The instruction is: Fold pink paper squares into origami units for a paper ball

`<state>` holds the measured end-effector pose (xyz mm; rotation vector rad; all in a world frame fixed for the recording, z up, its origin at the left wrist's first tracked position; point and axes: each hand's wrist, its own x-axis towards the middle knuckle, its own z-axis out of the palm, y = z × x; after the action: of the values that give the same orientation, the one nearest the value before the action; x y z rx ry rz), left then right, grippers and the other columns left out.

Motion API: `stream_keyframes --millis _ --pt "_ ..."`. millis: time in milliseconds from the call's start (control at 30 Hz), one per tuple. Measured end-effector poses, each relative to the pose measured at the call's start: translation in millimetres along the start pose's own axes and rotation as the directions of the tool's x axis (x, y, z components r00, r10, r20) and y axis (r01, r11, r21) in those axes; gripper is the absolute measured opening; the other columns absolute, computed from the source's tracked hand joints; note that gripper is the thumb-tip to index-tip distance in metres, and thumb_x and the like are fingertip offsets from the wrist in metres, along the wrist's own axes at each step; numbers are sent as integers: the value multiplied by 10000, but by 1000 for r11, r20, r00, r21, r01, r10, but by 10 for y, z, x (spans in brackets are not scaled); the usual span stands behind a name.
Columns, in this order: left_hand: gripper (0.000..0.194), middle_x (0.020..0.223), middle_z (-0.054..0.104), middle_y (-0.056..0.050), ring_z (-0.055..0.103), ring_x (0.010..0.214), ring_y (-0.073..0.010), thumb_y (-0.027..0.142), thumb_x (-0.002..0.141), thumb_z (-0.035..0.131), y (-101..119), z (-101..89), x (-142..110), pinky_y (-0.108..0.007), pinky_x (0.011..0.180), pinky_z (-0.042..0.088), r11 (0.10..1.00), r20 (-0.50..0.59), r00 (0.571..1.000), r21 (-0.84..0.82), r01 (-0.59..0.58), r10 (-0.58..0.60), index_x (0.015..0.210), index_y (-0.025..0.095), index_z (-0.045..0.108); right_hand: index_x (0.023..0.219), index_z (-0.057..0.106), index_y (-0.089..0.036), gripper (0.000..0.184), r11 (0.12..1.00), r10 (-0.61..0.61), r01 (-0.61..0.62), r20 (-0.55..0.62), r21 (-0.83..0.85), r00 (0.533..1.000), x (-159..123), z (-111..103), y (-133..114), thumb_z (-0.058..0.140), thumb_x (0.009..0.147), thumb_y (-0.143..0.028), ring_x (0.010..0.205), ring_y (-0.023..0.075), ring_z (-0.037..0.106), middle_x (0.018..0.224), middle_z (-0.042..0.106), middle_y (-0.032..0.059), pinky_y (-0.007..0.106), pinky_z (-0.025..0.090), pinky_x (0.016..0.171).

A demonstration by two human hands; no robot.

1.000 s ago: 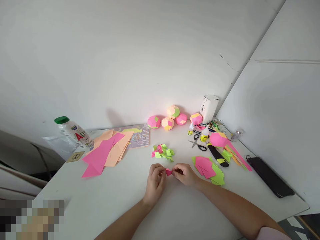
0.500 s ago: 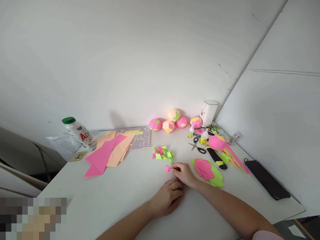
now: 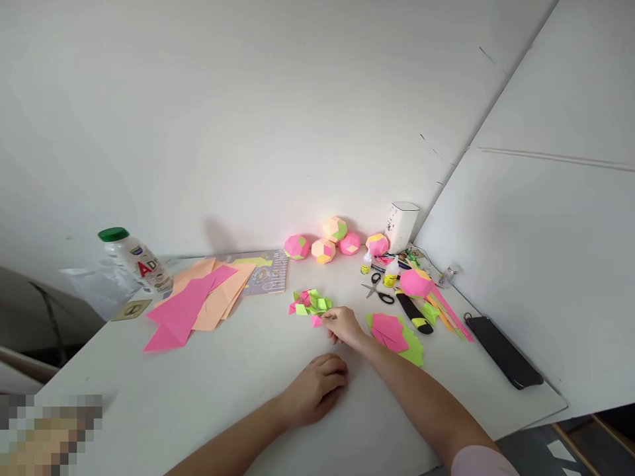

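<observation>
Between the thumb and fingers of my right hand (image 3: 342, 324) is a small pink folded paper piece (image 3: 316, 321), pinched at its right side. It is at the front edge of a small heap of green and pink folded paper pieces (image 3: 311, 304). My left hand (image 3: 317, 390) rests on the table nearer to me, with its fingers curled in and nothing visible in them. Just right of my right hand lies a stack of cut pink and green paper squares (image 3: 391, 332).
Faceted paper balls (image 3: 323, 250) stand by the wall. Scissors (image 3: 380, 291), glue bottles (image 3: 391, 274), a cutter (image 3: 414, 313) and a black phone (image 3: 503, 352) lie rightward. Leftward are large paper sheets (image 3: 208, 297), a notebook (image 3: 270, 281) and a green-capped bottle (image 3: 136, 261).
My right hand has moved away from my left hand, carrying the pink piece forward to the heap. My left hand stays on the table. The whole view has shifted slightly.
</observation>
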<state>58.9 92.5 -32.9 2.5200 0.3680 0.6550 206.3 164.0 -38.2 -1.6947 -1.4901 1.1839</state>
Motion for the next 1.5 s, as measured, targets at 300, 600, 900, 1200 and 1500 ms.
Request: stream_keyframes --millis 300,600,900,1200,1500 --pt "199 980 575 -94 500 924 -199 135 840 406 -10 -1 -1 -364 840 423 1000 3 1000 -28 13 -13 885 184 593 895 611 -169 150 1000 -9 9 -18 5 1000 -6 31 -1 501 824 -242 299 63 502 457 545 -51 134 267 270" --pt "212 979 579 -102 506 931 -207 146 845 396 -4 -16 8 -368 836 431 999 -3 1000 -37 12 -12 881 190 600 818 547 -165 95 994 -99 95 -83 -59 992 -86 63 12 458 839 -190 310 60 497 489 550 -46 138 303 316" --pt "212 991 577 -98 498 942 -208 120 829 404 -1 -18 -2 -375 849 427 999 17 1000 -39 24 -23 891 188 595 828 539 -171 86 975 -165 149 -88 -167 982 -104 88 35 460 852 -196 330 65 499 550 590 -26 157 340 378" --pt "227 977 578 -103 502 926 -212 151 849 385 26 -28 1 -377 837 442 1000 14 1000 -23 16 -16 917 187 598 805 553 -182 81 973 -183 164 -105 -163 978 -159 80 23 475 822 -171 344 76 506 528 582 -37 167 347 393" --pt "194 978 573 -90 498 926 -209 112 825 415 7 -1 -7 -367 842 425 1000 16 1000 -16 22 -22 896 189 578 804 574 -182 111 954 -221 202 -66 -221 973 -182 67 26 463 813 -175 369 69 513 558 587 -36 167 352 418"
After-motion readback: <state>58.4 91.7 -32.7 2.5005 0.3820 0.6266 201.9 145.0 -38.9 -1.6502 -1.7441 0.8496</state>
